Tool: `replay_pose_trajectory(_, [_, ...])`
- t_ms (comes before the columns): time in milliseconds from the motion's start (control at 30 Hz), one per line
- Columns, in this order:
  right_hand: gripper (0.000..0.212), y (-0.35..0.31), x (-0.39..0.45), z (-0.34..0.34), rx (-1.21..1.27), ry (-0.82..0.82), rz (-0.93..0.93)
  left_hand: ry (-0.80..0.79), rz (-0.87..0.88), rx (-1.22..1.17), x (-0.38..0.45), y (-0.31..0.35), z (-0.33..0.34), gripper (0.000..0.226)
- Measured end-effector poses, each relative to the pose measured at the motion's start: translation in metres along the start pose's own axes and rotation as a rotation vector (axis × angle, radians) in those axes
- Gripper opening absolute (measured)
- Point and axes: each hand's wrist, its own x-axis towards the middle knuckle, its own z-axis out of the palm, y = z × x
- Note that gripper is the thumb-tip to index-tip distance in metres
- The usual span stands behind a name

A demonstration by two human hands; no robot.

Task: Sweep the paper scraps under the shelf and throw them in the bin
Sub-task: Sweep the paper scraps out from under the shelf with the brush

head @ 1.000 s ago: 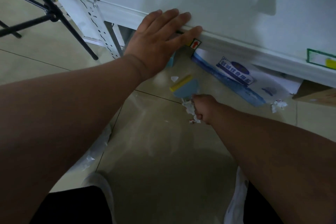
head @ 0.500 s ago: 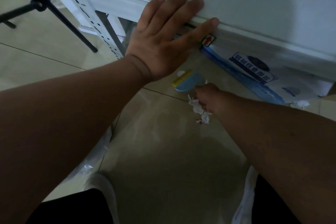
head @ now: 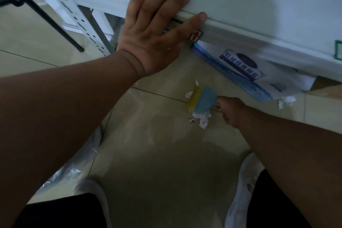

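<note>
The right hand (head: 231, 112) grips the small brush (head: 202, 99), sweeping paper scraps (head: 202, 119) out while the left hand (head: 157, 31) rests flat and open on the shelf (head: 240, 5); next, gather the far scrap (head: 286, 100).

A single head-worn wide-angle view looks steeply down from close above the tiled floor (head: 162, 157), facing toward 12 o'clock where the white shelf (head: 240, 5) edge crosses the top. Both forearms enter from 7 and 4 o'clock, near the lens.

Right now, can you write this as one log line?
left hand: flat on shelf edge | right hand: grip on brush | paper scraps: beside brush | stray scrap: by bag
</note>
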Motion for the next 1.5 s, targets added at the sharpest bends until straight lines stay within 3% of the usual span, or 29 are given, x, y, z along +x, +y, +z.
replay_pose_trajectory(300, [0.033, -0.015, -0.007, 0.018, 0.317, -0.128, -0.002, -0.094, 0.016, -0.017, 0.000, 0.002, -0.010, 0.060])
replay_pose_trajectory(600, [0.026, -0.016, -0.028, 0.038, 0.107, -0.095, 0.090, -0.254, 0.016, -0.027, 0.004, 0.002, -0.026, 0.067])
replay_pose_trajectory(833, [0.022, 0.010, -0.045, 0.024, 0.299, -0.215, 0.059, -0.353, 0.032, -0.009, 0.008, 0.000, -0.039, 0.068])
replay_pose_trajectory(1000, [0.029, 0.002, -0.058, 0.043, 0.018, -0.231, -0.123, -0.380, 0.049, -0.001, 0.008, -0.002, -0.043, 0.067])
replay_pose_trajectory(1200, [0.035, 0.000, -0.055, 0.065, -0.166, -0.084, -0.313, -0.404, 0.034, -0.013, 0.009, 0.000, -0.043, 0.071])
replay_pose_trajectory(1267, [0.029, 0.002, -0.047, 0.059, -0.198, -0.044, -0.288, -0.380, 0.029, -0.014, 0.008, 0.000, -0.040, 0.070])
replay_pose_trajectory(1400, [0.056, 0.008, -0.023, 0.034, -0.375, 0.088, -0.130, -0.323, 0.016, -0.012, 0.007, 0.005, -0.032, 0.066])
replay_pose_trajectory(1500, [0.049, 0.025, -0.017, 0.003, -0.409, 0.161, -0.106, -0.279, 0.005, 0.003, 0.006, 0.006, -0.025, 0.063])
